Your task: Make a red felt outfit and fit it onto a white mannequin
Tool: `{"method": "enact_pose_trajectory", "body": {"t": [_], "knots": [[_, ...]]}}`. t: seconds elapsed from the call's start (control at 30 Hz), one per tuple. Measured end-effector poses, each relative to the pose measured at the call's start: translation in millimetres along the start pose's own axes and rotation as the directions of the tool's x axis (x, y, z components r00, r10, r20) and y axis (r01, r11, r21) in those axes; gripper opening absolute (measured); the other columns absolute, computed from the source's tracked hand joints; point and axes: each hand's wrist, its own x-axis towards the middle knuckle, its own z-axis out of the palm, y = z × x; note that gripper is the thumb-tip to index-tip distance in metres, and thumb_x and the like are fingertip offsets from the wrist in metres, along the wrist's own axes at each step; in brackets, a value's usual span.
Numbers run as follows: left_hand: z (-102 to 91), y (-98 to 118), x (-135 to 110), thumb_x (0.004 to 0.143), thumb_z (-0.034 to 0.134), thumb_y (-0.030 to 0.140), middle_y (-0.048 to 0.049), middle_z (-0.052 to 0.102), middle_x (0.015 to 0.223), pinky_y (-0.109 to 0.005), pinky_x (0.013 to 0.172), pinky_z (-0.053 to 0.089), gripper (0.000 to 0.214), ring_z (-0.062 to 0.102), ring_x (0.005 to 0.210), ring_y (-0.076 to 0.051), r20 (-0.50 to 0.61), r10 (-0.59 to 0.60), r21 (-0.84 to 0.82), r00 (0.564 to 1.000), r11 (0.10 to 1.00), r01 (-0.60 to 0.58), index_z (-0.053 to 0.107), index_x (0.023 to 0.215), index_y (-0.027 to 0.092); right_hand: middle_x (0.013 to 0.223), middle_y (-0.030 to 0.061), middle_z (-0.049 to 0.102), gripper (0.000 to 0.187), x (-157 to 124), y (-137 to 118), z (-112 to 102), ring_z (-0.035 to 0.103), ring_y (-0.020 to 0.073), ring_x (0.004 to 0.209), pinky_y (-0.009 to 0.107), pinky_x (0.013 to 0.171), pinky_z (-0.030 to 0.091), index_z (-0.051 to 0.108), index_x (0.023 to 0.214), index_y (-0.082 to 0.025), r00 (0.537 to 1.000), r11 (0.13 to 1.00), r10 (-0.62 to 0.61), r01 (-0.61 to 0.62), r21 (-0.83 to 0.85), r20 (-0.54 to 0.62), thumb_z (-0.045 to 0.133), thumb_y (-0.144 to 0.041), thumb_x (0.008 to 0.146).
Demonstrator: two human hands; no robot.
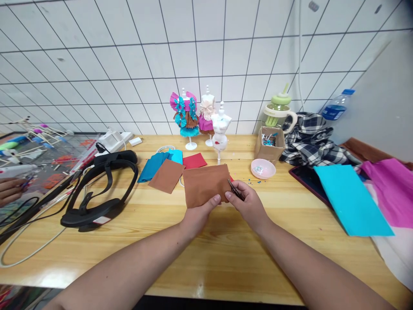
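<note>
Both my hands meet over the middle of the wooden table [226, 258]. My left hand [198, 215] pinches the near edge of a brown piece of cloth [204, 183], holding it up above the table. My right hand [247, 204] is closed on a small dark metal tool [235, 189], seemingly tweezers or small scissors, whose tip touches the cloth's right edge. Beyond the cloth stand three small dress-form mannequins: a bare white one [221, 129], one in pink and teal [184, 114], and one in cream and magenta [207, 114].
More cloth pieces lie behind: brown [166, 175], teal [155, 165], red [194, 160]. A black headset [100, 189] with cables sits left. A pink bowl [263, 168], cardboard box [269, 144], green-lidded mug [279, 112], plaid cloth [311, 140] and teal [351, 200] and magenta [392, 189] sheets are right. Another person's hand [9, 189] shows far left.
</note>
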Motion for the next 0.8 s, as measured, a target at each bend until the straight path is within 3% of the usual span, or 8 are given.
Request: {"method": "enact_pose_trajectory", "body": {"t": [0.13,0.2,0.33,0.4,0.5,0.6,0.7,0.8], "knots": [[-4.8,-4,5,0.078,0.073,0.028,-0.0024,0.070,0.094,-0.026,0.066,0.049,0.022,0.061,0.082,-0.016,-0.110,0.015,0.030,0.994,0.999,-0.011,0.069,0.098,0.022,0.068,-0.0022,0.054,0.028,-1,0,-1,0.044,0.0095,0.053,0.023,0.050,0.035,0.055,0.086,-0.020,0.997,0.996,0.072,-0.072,0.043,0.007,0.058,-0.048,0.084],[-7.0,-5,5,0.078,0.073,0.029,-0.0038,0.071,0.098,-0.028,0.068,0.050,0.023,0.063,0.086,-0.018,-0.117,0.016,0.096,0.993,0.995,-0.004,0.070,0.099,0.022,0.068,-0.0029,0.051,0.028,0,1,-1,0.042,0.0097,0.054,0.023,0.051,0.035,0.055,0.086,-0.020,0.998,0.998,0.066,-0.066,0.000,-0.004,0.060,-0.047,0.083],[-5.9,-4,3,0.077,0.073,0.029,-0.0092,0.068,0.120,-0.040,0.097,0.048,0.037,0.060,0.113,-0.027,0.006,-0.048,0.199,0.999,0.979,0.046,0.069,0.112,0.020,0.068,-0.0030,0.047,0.023,0,-3,0,0.045,0.0119,0.065,0.024,0.060,0.038,0.055,0.080,-0.019,0.998,0.993,0.014,-0.022,-0.117,-0.063,0.065,-0.039,0.079],[-3.8,-2,2,0.075,0.075,0.029,-0.0098,0.067,0.122,-0.044,0.104,0.043,0.039,0.058,0.117,-0.029,0.002,-0.047,0.213,0.999,0.976,0.046,0.069,0.113,0.019,0.067,-0.0032,0.046,0.023,-1,-6,0,0.044,0.0116,0.064,0.024,0.058,0.037,0.055,0.079,-0.019,0.998,0.991,0.010,-0.018,-0.131,-0.064,0.065,-0.040,0.079],[-1.7,0,6,0.071,0.078,0.026,-0.0082,0.069,0.117,-0.042,0.101,0.047,0.040,0.061,0.113,-0.027,-0.141,0.011,0.157,0.990,0.987,0.011,0.069,0.109,0.020,0.062,-0.0057,0.040,0.027,-4,-8,3,0.037,0.0098,0.054,0.022,0.049,0.032,0.051,0.083,-0.021,0.995,0.998,0.040,-0.043,-0.043,-0.089,0.060,-0.047,0.084],[-1.1,6,12,0.064,0.083,0.021,-0.0035,0.073,0.103,-0.032,0.087,0.054,0.043,0.067,0.096,-0.020,-0.329,0.014,-0.018,0.944,1.000,-0.021,0.068,0.105,0.022,0.059,-0.0080,0.034,0.034,-9,-5,10,0.030,0.0089,0.045,0.021,0.041,0.026,0.043,0.088,-0.024,0.990,0.993,0.110,-0.105,0.059,-0.093,0.041,-0.057,0.092],[-1.0,12,16,0.059,0.085,0.015,0.0006,0.072,0.088,-0.024,0.075,0.055,0.043,0.067,0.081,-0.013,-0.403,-0.053,-0.147,0.913,0.989,-0.008,0.068,0.098,0.020,0.069,-0.0048,0.051,0.037,-13,0,18,0.048,0.0097,0.053,0.024,0.052,0.041,0.038,0.092,-0.023,0.995,0.995,0.100,-0.099,-0.012,0.018,0.036,-0.060,0.093],[-0.5,14,15,0.061,0.084,0.012,0.0013,0.071,0.087,-0.023,0.073,0.054,0.041,0.067,0.080,-0.012,-0.398,-0.057,-0.171,0.916,0.985,-0.014,0.067,0.097,0.020,0.077,-0.0012,0.061,0.038,-17,1,22,0.059,0.0114,0.059,0.027,0.060,0.046,0.035,0.098,-0.023,0.966,0.988,0.154,-0.143,-0.065,0.205,0.034,-0.061,0.094]]}}
